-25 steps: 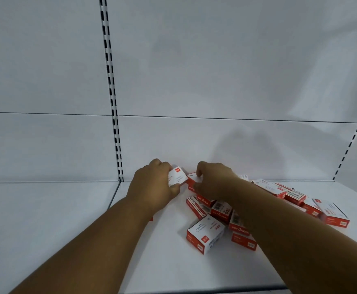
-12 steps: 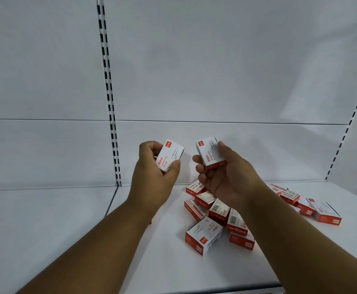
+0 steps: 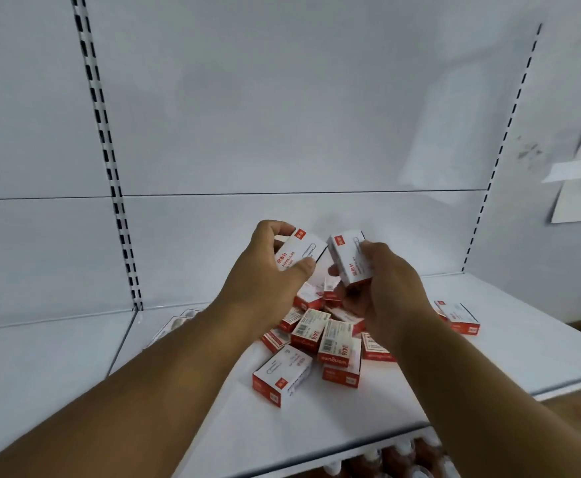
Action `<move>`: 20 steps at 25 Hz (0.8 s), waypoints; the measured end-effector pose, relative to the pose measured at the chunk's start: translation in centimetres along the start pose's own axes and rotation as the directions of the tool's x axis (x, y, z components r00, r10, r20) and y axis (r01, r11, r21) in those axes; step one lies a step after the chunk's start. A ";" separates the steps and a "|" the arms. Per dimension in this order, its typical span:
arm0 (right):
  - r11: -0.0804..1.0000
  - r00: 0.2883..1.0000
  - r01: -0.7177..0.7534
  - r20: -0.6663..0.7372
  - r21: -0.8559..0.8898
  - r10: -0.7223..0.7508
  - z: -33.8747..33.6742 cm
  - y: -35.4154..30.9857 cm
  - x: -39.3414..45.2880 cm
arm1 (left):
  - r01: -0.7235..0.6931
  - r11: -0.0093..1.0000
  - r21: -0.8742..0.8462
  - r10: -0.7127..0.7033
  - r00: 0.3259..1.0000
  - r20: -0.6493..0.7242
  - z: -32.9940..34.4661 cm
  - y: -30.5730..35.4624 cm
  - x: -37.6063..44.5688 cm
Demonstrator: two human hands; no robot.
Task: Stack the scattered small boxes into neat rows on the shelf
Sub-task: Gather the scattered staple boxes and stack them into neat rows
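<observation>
My left hand (image 3: 268, 270) grips a white and red paper clip box (image 3: 299, 251) above the shelf, thumb on its near face. Just to the right, my right hand (image 3: 382, 291) holds a second box (image 3: 349, 258) upright, fingers curled round it. The two boxes nearly touch at their top corners. Below them a jumbled pile of several red and white boxes (image 3: 320, 334) lies on the white shelf (image 3: 316, 426). One box (image 3: 282, 374) sits at the front of the pile, another (image 3: 458, 317) apart at the right.
A slotted upright (image 3: 109, 167) divides the back panel at left, another (image 3: 502, 146) at right. Boxes (image 3: 175, 324) lie partly hidden behind my left forearm. The shelf's front edge (image 3: 351, 446) runs below, with bottles (image 3: 402, 460) on the level beneath.
Both hands lifted one box each off the pile and brought them closer together. The view has shifted right and down.
</observation>
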State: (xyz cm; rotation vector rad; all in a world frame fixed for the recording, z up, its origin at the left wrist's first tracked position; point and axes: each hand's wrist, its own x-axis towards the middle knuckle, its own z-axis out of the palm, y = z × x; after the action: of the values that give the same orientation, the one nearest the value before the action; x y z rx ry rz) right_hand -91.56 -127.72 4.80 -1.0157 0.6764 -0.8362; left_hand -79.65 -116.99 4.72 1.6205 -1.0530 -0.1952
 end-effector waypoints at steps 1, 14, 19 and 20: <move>1.000 0.999 0.026 -0.044 -0.003 -0.026 -1.4 -0.5 0.0 | -0.005 1.000 0.009 0.005 1.000 0.021 0.6 0.5 0.1; 0.635 0.902 0.153 -0.156 -0.758 -0.403 -20.6 -7.2 8.6 | -0.201 0.896 0.395 0.055 0.935 0.350 19.1 5.7 7.2; -0.021 0.957 -0.066 -0.058 -0.998 -0.284 -26.8 -7.0 13.0 | -0.269 0.701 0.660 -0.061 0.900 0.432 27.7 4.0 10.5; -0.128 0.966 -0.063 -0.028 -0.990 -0.257 -27.4 -6.7 13.3 | -0.286 0.649 0.705 -0.091 0.891 0.445 28.9 3.6 10.9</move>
State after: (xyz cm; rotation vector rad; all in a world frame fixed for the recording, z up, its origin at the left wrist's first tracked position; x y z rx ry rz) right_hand -108.63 -153.24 -0.86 -2.5087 1.5913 -0.3681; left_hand -93.08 -144.90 1.91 2.3355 -1.7431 -0.0356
